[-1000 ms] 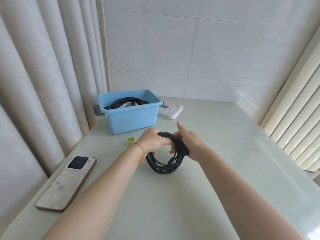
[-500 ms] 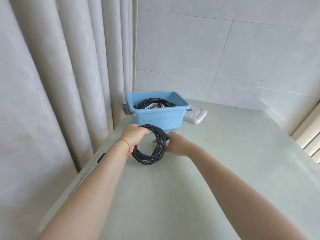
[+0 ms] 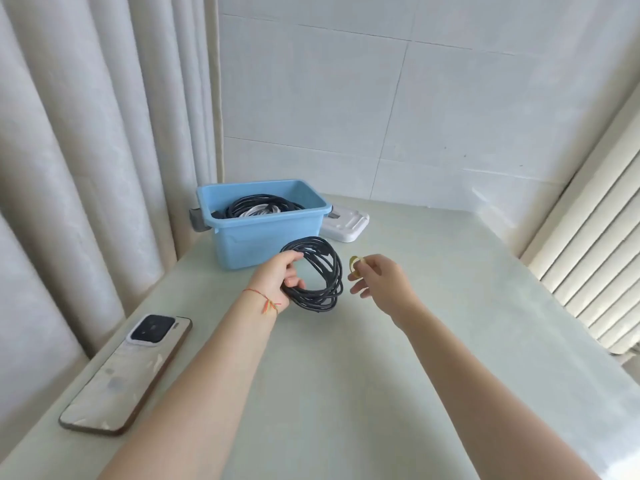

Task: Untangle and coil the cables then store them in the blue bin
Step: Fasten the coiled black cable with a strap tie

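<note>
My left hand (image 3: 277, 278) grips a coiled black cable (image 3: 320, 271) by its left side, holding it upright just above the table. My right hand (image 3: 377, 278) is apart from the coil, to its right, and pinches a small yellow band (image 3: 356, 265) between thumb and fingers. Behind the coil stands the blue bin (image 3: 263, 237), with black and white coiled cables (image 3: 258, 207) inside it.
A phone (image 3: 128, 372) lies face down near the table's left edge. A white lid (image 3: 346, 225) lies behind the bin on its right. Curtains hang along the left, a tiled wall stands behind, and a ribbed radiator (image 3: 595, 258) lines the right side.
My right hand has let go of the coil and picked up the yellow band. My left hand alone now holds the coil. The camera has turned right, showing the phone again.
</note>
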A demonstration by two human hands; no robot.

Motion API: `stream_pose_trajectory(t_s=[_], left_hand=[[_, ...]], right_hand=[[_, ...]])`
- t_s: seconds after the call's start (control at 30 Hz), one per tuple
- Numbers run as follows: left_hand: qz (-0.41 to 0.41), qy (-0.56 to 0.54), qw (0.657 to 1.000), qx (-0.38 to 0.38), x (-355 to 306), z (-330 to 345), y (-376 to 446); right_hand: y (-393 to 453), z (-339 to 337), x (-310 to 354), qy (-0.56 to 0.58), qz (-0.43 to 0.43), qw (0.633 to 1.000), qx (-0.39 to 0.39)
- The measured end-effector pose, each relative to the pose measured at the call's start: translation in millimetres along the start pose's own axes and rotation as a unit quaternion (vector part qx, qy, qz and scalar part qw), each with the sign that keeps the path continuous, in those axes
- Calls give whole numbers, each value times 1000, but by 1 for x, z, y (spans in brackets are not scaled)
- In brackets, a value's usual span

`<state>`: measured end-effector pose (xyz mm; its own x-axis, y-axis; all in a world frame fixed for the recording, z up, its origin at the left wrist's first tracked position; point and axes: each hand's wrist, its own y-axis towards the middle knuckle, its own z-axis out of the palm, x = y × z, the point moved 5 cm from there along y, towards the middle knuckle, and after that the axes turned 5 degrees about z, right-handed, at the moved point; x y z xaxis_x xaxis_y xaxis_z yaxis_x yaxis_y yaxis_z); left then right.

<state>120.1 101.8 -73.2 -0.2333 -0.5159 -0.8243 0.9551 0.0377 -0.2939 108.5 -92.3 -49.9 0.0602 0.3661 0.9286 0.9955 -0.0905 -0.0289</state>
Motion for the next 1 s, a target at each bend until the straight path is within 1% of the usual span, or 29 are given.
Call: stream_pose_trajectory(t_s=[0.1, 0.17, 0.23, 0.33, 0.43, 0.53, 0.63, 0.77, 0.83, 0.93, 1.0], left_hand=[[-60, -101, 991, 60, 35, 47, -9], [-95, -146, 981, 83, 56, 68, -15], [-108, -176, 972, 110, 71, 80, -22], [-106, -143, 972, 152, 85, 89, -31], [-85, -103, 978, 158, 88, 87, -34], [-44, -42, 984, 170, 85, 86, -38], [10, 18, 980, 197, 82, 87, -42], [64, 81, 973, 206, 79, 85, -45], [67, 101, 969, 214, 80, 82, -46], [46, 118, 959, 252, 78, 80, -46], [53, 148, 953, 261, 76, 80, -47]], right_hand=[[-25, -37, -9, 72, 1, 997, -29], [-41, -52, -13, 113, -2, 993, -33], [-50, -57, -16, 152, -4, 988, -24], [-54, -60, -22, 169, 1, 986, -7], [-52, -55, -26, 108, 0, 994, -3], [-52, -54, -27, 73, -10, 997, -4], [-58, -53, -27, 37, -21, 999, -1], [-63, -47, -23, 43, -21, 999, 10], [-65, -46, -22, 52, -11, 999, 13], [-66, -48, -23, 70, 4, 997, 20], [-68, -49, -22, 74, 3, 997, 25]])
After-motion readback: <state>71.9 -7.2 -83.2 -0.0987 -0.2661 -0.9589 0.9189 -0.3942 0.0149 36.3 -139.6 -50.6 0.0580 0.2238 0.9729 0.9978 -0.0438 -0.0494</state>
